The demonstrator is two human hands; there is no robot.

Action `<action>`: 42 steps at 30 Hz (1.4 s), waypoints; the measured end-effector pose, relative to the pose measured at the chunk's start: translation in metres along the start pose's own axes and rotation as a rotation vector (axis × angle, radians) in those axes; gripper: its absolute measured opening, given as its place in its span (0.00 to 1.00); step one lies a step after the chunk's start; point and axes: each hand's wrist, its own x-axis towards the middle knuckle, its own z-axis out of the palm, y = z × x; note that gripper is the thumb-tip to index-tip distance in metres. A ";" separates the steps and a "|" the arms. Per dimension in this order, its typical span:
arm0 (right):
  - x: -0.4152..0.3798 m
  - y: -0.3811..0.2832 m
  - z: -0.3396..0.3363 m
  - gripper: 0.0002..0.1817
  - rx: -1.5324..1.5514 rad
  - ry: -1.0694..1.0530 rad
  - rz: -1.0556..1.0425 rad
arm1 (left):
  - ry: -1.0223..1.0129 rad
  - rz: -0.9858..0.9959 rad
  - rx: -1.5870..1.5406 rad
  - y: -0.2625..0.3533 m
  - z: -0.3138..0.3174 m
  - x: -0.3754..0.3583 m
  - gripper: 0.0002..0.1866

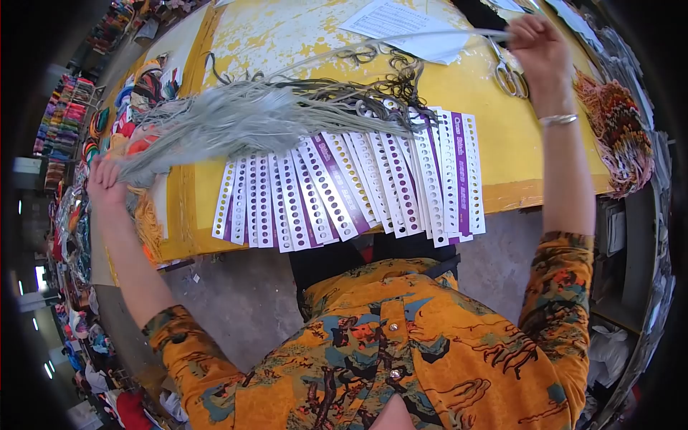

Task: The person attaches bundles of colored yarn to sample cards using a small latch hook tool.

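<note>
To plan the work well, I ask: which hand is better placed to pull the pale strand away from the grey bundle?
Likely the right hand: it holds the pale strand, well away from the grey bundle. The left hand grips the bundle's left end.

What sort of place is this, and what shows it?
Probably a thread workshop: punched cards printed "Cross Stitch", grey strands in the left hand, and a multicoloured bundle at right.

Blurred threads (240, 118), dark fisheye edges
</note>
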 end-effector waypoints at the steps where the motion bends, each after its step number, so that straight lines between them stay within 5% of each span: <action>1: 0.007 -0.036 -0.028 0.11 -0.076 0.098 -0.033 | 0.070 0.089 0.068 0.029 -0.018 0.001 0.12; 3: -0.004 -0.072 -0.010 0.11 -0.460 0.563 -0.279 | 0.005 0.071 0.136 0.102 -0.074 0.009 0.12; 6: -0.033 -0.202 -0.072 0.07 -0.699 0.963 -0.605 | 0.511 0.369 0.349 0.139 -0.065 0.005 0.14; 8: -0.062 -0.301 -0.103 0.04 -0.793 1.126 -0.736 | 0.410 0.424 0.361 0.169 -0.078 0.014 0.13; 11: -0.095 -0.388 -0.111 0.15 -1.983 0.816 -0.834 | 0.127 0.299 0.252 0.124 -0.034 0.039 0.14; 15: -0.070 -0.197 0.009 0.16 -1.182 0.768 -0.621 | -0.194 0.069 0.117 -0.075 0.092 0.049 0.18; 16: -0.075 -0.159 0.020 0.18 -1.324 0.488 -0.426 | -0.231 0.032 0.089 -0.126 0.123 0.043 0.19; 17: -0.078 -0.109 0.036 0.17 -1.468 0.510 -0.321 | -0.346 -0.024 0.033 -0.169 0.135 0.043 0.30; 18: -0.086 -0.058 0.059 0.14 -1.542 0.480 -0.227 | -0.399 -0.140 -0.037 -0.204 0.145 0.042 0.27; 19: -0.090 -0.037 0.041 0.13 -1.580 0.214 -0.175 | -0.433 -0.217 -0.049 -0.243 0.161 0.032 0.24; 20: -0.098 0.002 0.053 0.14 -1.382 0.073 -0.073 | -0.466 -0.294 -0.060 -0.280 0.176 0.023 0.21; 21: -0.106 0.027 0.064 0.16 -1.309 0.049 0.088 | -0.367 -0.340 0.004 -0.313 0.182 0.018 0.13; 23: -0.115 0.065 0.076 0.20 -1.203 -0.001 0.292 | -0.347 -0.512 0.127 -0.366 0.202 -0.001 0.14; 27: -0.128 0.107 0.073 0.26 -0.975 -0.081 0.423 | -0.397 -0.652 0.427 -0.428 0.225 -0.028 0.20; 31: -0.133 0.116 0.077 0.26 -0.953 -0.042 0.502 | -0.453 -0.617 0.591 -0.455 0.221 -0.036 0.13; 35: -0.142 0.135 0.056 0.22 -0.923 0.009 0.378 | -0.354 -0.574 0.563 -0.465 0.218 -0.039 0.11; 37: -0.144 0.138 0.057 0.14 -1.319 0.105 0.289 | -0.278 -0.562 0.567 -0.471 0.212 -0.040 0.09; 42: -0.149 0.158 0.030 0.06 -1.250 0.249 0.098 | -0.178 -0.576 0.547 -0.489 0.205 -0.042 0.10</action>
